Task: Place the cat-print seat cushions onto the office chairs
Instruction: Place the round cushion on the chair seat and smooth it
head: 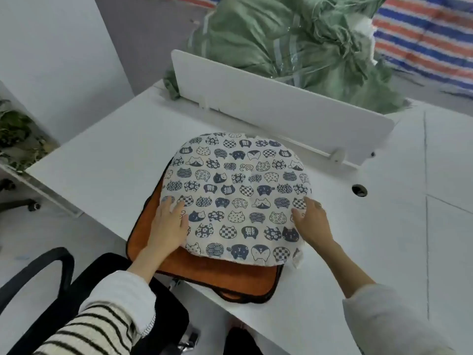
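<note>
1. Nearest to the camera is the striped sleeve (pixel 84 329) of the left arm, and it passes over the black office chair (pixel 107 298), which stands just in front of the desk (pixel 107 160), at its near edge.

2. On the desk lies the cat-print seat cushion (pixel 236 198), not yet on any chair. It rests on top of an orange cushion (pixel 220 275), and the orange one sticks out a little over the near edge of the desk.

3. Left hand (pixel 169 224) lies flat on the left border of the cat-print seat cushion, with the fingers stretched and not curled around anything. Right hand (pixel 313 225) touches the right border; its fingers seem relaxed against the edge, but I cannot tell if they already go under it.

4. Risk: if the hands pull the top cushion toward the chair by friction only, the orange cushion may be dragged with it and fall off the desk edge, because it already overhangs.

5. Risk: the cushion is soft and wide. With a grip on the two sides only, it may fold in the middle and land crooked on the seat.

6. Risk: the black armrest (pixel 33 270), left of the chair seat, can catch the cushion when it comes down.

7. Behind the desk, beyond the white divider (pixel 268 103), is a green sack (pixel 294 39); it is well apart and should not disturb.
</note>
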The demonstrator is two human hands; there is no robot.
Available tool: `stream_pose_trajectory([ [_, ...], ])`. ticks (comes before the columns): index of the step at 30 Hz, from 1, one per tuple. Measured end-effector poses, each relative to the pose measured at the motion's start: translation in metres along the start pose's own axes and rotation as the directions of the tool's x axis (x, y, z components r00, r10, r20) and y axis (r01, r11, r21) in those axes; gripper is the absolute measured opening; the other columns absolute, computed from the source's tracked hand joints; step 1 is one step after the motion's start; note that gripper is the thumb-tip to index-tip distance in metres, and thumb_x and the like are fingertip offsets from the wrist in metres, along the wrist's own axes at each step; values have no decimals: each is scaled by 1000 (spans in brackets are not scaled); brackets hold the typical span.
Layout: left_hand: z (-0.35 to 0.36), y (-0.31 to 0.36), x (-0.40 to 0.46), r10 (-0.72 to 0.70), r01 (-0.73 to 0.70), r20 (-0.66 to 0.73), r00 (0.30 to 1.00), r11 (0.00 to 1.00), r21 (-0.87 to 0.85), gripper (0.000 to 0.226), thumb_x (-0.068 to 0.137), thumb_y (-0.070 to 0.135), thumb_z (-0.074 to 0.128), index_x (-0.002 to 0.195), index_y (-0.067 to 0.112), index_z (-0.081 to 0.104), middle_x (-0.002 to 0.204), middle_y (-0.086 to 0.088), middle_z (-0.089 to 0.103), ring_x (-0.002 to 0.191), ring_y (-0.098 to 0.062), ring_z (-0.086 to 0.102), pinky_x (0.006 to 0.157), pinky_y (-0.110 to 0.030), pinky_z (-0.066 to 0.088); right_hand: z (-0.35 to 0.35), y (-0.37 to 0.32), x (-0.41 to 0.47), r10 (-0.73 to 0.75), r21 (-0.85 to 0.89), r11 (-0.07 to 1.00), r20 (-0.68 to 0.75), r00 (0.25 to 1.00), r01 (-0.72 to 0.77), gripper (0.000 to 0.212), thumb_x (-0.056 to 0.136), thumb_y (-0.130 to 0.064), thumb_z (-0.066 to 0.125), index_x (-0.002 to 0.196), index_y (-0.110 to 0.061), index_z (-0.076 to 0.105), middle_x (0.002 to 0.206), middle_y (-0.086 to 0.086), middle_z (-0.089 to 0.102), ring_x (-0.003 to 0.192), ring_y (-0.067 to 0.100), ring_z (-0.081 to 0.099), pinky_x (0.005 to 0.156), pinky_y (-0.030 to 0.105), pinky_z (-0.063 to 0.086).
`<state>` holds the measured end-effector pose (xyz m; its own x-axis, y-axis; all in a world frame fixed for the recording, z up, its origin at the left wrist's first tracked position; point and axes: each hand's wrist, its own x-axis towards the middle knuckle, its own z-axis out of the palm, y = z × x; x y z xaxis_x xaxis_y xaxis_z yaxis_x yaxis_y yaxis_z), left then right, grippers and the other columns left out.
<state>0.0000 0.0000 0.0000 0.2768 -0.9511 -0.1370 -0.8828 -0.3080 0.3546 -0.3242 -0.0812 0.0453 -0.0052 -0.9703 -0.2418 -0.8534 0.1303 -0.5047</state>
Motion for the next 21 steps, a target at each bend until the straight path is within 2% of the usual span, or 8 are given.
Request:
stream_pose_trajectory([
  [3, 8, 2, 24, -143, 143, 23, 989, 990, 5, 55, 97, 33, 37, 147, 12, 26, 154, -18, 14, 142, -35, 11, 117, -48, 16, 4, 9, 45, 47, 20, 999, 1, 999, -47, 52, 91, -33, 53, 132, -2, 42, 141, 23, 40, 131, 38, 37, 107, 45, 35],
  [6, 9, 7, 35, -279, 277, 23, 960, 934, -228, 61, 95, 34, 43, 148, 14, 20, 153, -19, 14, 142, -35, 11, 117, -47, 13, 11, 14, 73, 154, 46, 986, 82, 985, -158, 70, 87, -43, 57, 135, 1, 33, 142, 22, 36, 131, 39, 36, 107, 49, 36],
  [9, 4, 5, 47, -493, 453, 54, 868, 743, -492, 79, 84, 51, 53, 146, 14, 21, 148, -17, 31, 137, -32, 29, 112, -50, 28, 15, 16, 91, 258, 204, 941, 90, 962, -271, 65, 83, -46, 60, 126, 0, 41, 126, 21, 52, 119, 40, 48, 99, 52, 43],
  [11, 0, 3, 53, -562, 502, 70, 825, 669, -549, 90, 72, 63, 55, 143, 15, 26, 140, -14, 44, 127, -31, 43, 104, -51, 39, 12, 9, 99, 341, 260, 907, 8, 940, -331, 58, 85, -45, 58, 119, 1, 47, 121, 22, 56, 113, 40, 51, 95, 51, 45],
  [13, -9, 8, 56, -566, 487, 35, 824, 674, -556, 81, 75, 57, 61, 137, 13, 36, 131, -13, 48, 119, -30, 49, 99, -49, 44, 9, -4, 103, 364, 239, 910, -62, 929, -340, 55, 86, -40, 57, 122, 1, 48, 124, 23, 52, 119, 40, 45, 96, 50, 41],
  [17, -23, 27, 54, -490, 380, -77, 868, 756, -533, 47, 86, 29, 63, 126, 10, 48, 121, -12, 54, 112, -27, 52, 96, -40, 45, 5, -25, 100, 326, 176, 937, -137, 935, -301, 49, 89, -33, 52, 124, 0, 48, 127, 22, 49, 122, 38, 40, 98, 51, 36],
  [19, -28, 36, 51, -449, 320, -130, 884, 784, -532, 42, 88, 23, 60, 126, 10, 47, 121, -12, 54, 110, -26, 53, 93, -36, 44, 3, -31, 94, 276, 217, 947, -173, 946, -236, 42, 91, -28, 51, 122, 0, 50, 124, 21, 51, 117, 38, 46, 95, 48, 40],
  [21, -33, 41, 47, -428, 271, -167, 888, 782, -561, 45, 89, 19, 59, 130, 8, 44, 125, -11, 53, 113, -25, 52, 97, -37, 43, -3, -42, 85, 242, 293, 940, -205, 948, -176, 38, 90, -24, 52, 122, -3, 52, 123, 18, 52, 109, 34, 53, 89, 40, 42],
])
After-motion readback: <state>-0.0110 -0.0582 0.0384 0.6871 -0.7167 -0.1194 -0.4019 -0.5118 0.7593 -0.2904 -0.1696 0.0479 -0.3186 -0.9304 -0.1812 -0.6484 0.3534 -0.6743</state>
